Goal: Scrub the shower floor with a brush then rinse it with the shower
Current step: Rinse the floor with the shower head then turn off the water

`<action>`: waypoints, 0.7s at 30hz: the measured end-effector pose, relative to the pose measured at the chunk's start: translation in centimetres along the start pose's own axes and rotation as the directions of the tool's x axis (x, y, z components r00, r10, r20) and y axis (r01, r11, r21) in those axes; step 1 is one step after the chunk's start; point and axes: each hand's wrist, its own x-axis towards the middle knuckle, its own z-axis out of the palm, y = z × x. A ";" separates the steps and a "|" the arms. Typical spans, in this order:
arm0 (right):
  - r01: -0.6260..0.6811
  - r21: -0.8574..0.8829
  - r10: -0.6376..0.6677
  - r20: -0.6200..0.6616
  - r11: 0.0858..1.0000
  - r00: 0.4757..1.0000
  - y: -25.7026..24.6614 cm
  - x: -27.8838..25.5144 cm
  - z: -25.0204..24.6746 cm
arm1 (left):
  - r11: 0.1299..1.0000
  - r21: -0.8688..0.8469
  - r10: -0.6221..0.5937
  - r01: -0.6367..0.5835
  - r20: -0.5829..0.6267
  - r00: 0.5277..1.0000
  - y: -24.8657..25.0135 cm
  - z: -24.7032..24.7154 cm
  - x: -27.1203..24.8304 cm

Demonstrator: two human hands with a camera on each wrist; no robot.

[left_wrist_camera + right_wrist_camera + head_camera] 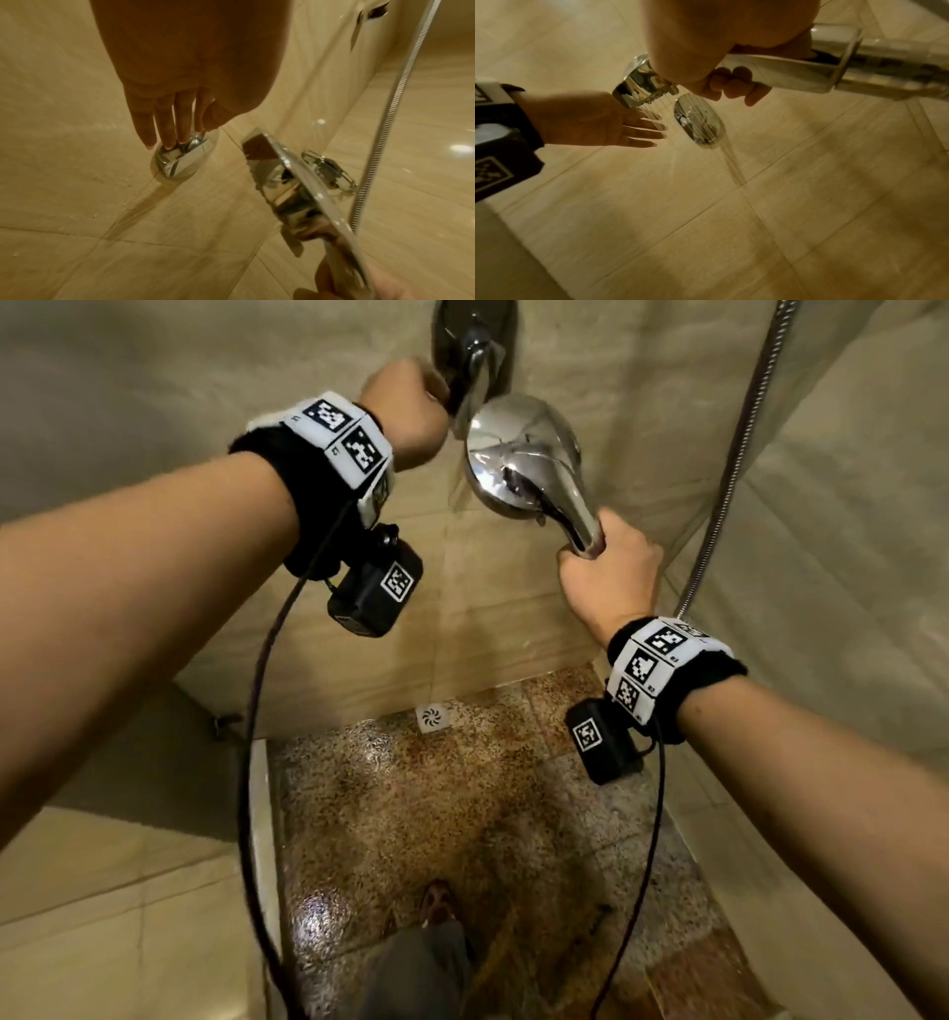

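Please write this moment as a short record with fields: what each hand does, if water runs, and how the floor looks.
left hand: straight fingers touching the chrome tap lever on the wall
right hand: grips the handle of the shower head
water: thin streams leave the shower head toward the wall
shower floor: speckled, wet and shiny
drain: by the wall
brush: not visible
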 end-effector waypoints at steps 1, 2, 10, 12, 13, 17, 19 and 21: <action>0.009 0.006 -0.009 0.001 1.000 1.000 -0.5 -0.7 -0.3 | 0.999 -0.050 0.006 -0.007 -0.002 1.000 0.1 -1.0 -1.1; 0.024 0.018 -0.024 -0.003 1.000 1.000 -1.2 -2.0 -1.0 | 0.995 -0.093 0.019 -0.019 -0.005 1.000 0.2 -2.3 -2.8; 0.159 -0.003 -0.159 0.008 0.987 0.987 -6.0 -11.6 -7.6 | 0.954 -0.289 0.085 -0.082 -0.003 0.996 4.2 -10.5 -16.0; 0.162 -0.013 -0.162 0.016 0.987 0.987 -6.6 -13.0 -8.8 | 0.952 -0.283 0.126 -0.118 0.011 0.992 5.1 -11.7 -18.3; 0.164 -0.022 -0.163 0.026 0.986 0.986 -7.0 -13.9 -9.6 | 0.954 -0.270 0.138 -0.128 0.021 0.990 5.4 -12.3 -19.5; 0.170 -0.048 -0.169 0.018 0.984 0.985 -8.2 -16.0 -11.9 | 0.957 -0.256 0.151 -0.135 0.046 0.987 6.1 -14.3 -22.0; 0.184 -0.060 -0.185 -0.004 0.981 0.983 -9.0 -16.5 -12.5 | 0.954 -0.266 0.153 -0.138 0.034 0.988 6.1 -15.2 -22.7; 0.185 -0.063 -0.186 -0.011 0.981 0.982 -9.7 -17.1 -12.9 | 0.950 -0.280 0.153 -0.139 0.029 0.988 6.2 -15.8 -23.2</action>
